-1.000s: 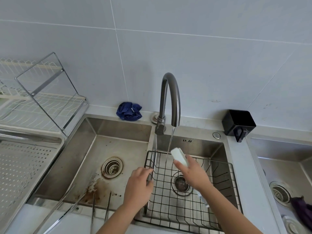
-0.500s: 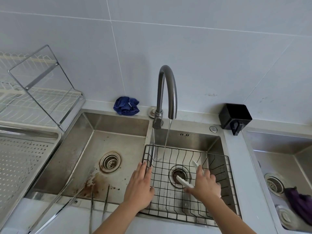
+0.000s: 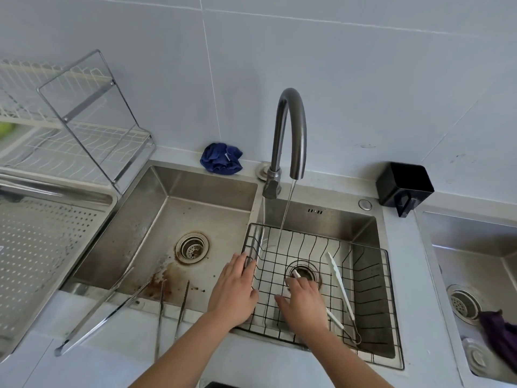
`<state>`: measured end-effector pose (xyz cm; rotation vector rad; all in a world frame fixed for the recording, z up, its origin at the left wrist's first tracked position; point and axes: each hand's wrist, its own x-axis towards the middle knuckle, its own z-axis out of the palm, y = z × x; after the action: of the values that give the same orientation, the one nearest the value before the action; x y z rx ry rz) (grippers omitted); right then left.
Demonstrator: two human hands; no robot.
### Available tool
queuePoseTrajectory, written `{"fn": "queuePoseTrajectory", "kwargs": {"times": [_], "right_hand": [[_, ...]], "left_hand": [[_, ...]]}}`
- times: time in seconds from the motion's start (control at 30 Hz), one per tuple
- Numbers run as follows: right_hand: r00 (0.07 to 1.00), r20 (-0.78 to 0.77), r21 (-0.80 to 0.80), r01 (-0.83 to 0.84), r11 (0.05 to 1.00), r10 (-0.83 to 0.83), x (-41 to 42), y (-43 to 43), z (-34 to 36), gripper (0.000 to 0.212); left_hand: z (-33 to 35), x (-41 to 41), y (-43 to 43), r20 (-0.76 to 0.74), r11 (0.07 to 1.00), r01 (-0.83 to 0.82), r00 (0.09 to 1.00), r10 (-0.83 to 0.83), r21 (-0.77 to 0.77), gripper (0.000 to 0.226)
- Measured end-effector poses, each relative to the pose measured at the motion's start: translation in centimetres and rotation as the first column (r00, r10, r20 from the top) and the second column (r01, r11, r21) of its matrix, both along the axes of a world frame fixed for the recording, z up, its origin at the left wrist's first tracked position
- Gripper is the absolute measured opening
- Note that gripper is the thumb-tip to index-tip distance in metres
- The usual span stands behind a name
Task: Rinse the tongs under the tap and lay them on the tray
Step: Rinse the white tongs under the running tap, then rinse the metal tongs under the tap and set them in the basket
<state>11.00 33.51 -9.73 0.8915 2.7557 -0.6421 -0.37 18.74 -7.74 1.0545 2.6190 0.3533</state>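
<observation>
White tongs [image 3: 340, 284] lie spread apart in the black wire basket [image 3: 372, 278] inside the right basin. My right hand [image 3: 303, 302] lies flat over their left arm, whose tip pokes out past my fingertips near the drain. The right arm and hinge loop lie bare beside my hand. My left hand [image 3: 233, 292] rests with straight fingers on the basket's left rim. Water runs from the curved tap [image 3: 291, 127] into the basket's far side. The perforated steel tray [image 3: 42, 247] sits at the far left.
Long steel tongs [image 3: 103, 312] and a thin steel pair [image 3: 171, 312] lean over the left basin's front edge. A blue cloth [image 3: 221, 158] and black holder [image 3: 402, 186] sit by the wall. A wire dish rack [image 3: 84, 121] stands behind the tray. Another sink [image 3: 475, 247] lies right.
My right hand carried the white tongs from under the water stream down into the basket, and its fingers flattened over them. My left hand stayed on the basket's rim.
</observation>
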Motion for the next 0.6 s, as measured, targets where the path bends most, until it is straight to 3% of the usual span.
{"fn": "queuePoseTrajectory", "kwargs": {"times": [0.3, 0.47, 0.6], "right_hand": [[0.998, 0.037, -0.061, -0.052, 0.997, 0.055, 0.3, -1.3, -1.5, 0.049], [0.997, 0.035, -0.078, -0.072, 0.994, 0.075, 0.3, -1.2, -1.8, 0.047], [0.996, 0.029, -0.105, -0.081, 0.991, 0.084, 0.3, -1.1, -2.0, 0.045]], "left_hand": [[3.5, 0.6, -4.9, -0.140, 0.965, -0.225, 0.960, 0.243, 0.135, 0.046], [3.7, 1.1, -10.1, -0.284, 0.879, -0.447, 0.832, 0.477, 0.168, 0.040], [3.3, 1.9, -12.9, -0.216, 0.778, -0.622, 0.750, 0.625, 0.092, 0.057]]}}
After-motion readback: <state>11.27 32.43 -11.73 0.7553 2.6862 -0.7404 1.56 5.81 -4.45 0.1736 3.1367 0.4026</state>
